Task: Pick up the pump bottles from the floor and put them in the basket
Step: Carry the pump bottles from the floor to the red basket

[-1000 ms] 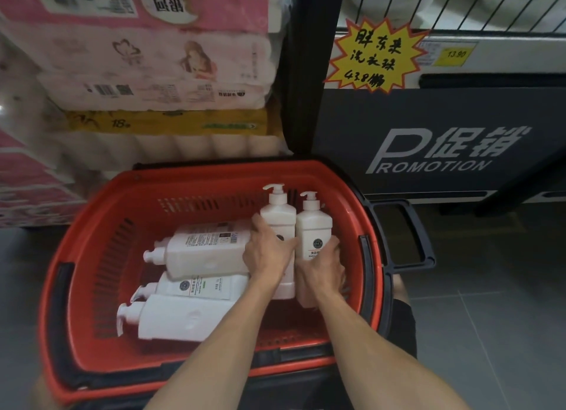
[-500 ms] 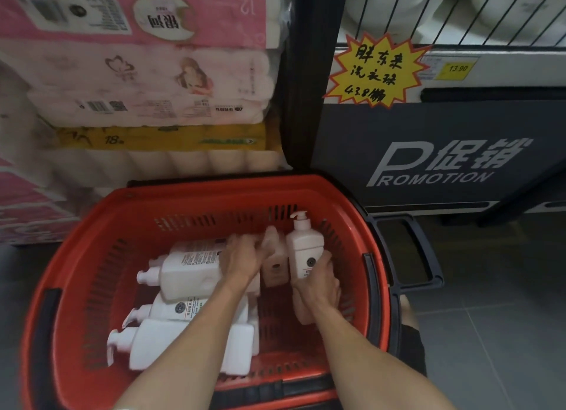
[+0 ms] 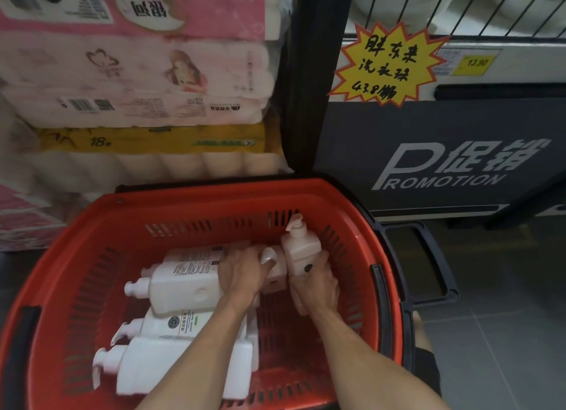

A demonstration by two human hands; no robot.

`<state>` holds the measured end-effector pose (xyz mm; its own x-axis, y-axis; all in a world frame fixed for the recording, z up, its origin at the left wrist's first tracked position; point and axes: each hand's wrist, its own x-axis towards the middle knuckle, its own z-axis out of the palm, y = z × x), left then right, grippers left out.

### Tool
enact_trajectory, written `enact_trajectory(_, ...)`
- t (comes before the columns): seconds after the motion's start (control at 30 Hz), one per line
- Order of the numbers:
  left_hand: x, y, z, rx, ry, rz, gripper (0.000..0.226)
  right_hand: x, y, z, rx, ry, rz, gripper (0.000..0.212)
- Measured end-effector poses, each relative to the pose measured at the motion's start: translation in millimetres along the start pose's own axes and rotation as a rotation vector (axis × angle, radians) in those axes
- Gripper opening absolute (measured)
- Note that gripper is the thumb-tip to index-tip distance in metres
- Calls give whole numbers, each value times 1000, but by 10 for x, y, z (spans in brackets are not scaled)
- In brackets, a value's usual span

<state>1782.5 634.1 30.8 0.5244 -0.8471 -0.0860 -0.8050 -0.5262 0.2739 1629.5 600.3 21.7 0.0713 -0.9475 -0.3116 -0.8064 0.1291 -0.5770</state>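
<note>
Where the two bare forearms cross its near rim, the red basket (image 3: 214, 192) is crowded on the left and freer on the right. Three pump bottles lie on their sides in the left half, pumps pointing at the left wall: the near bottle (image 3: 165, 371), the middle bottle (image 3: 171, 323) just behind it, and the third bottle (image 3: 186, 282) beyond that. The left forearm passes over the first two. Bare red mesh shows only in the strip between the forearms and along the left wall.

Farther in, the left hand (image 3: 245, 274) is palm down, fingers curled round a tilted bottle (image 3: 275, 276) whose cap sits beside the thumb. This bottle leans between the third bottle and the next one, touching both. The right hand (image 3: 315, 290) wraps the base of an upright bottle (image 3: 301, 251) from the near side, thumb up its front. The pump rises close to the slotted far wall, and little room is left towards the right wall.

Outside the right rim a black handle (image 3: 428, 256) juts over grey floor (image 3: 505, 348). Behind the basket stand stacked tissue packs (image 3: 137, 72), a black post (image 3: 306, 87) and a dark panel (image 3: 444, 152).
</note>
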Motion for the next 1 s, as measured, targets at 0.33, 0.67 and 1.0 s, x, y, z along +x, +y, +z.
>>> enact_trajectory(0.33, 49, -83, 74, -14, -79, -33, 50, 88, -37, -40, 220, 4, 3, 73)
enact_trajectory(0.67, 58, -131, -9, -57, -146, 18, 47, 127, 25, -57, 271, -62, 17, 32)
enact_trajectory(1.0, 27, -136, -174, -66, -204, 154, 41, 142, 3, -131, 209, -92, 30, 29)
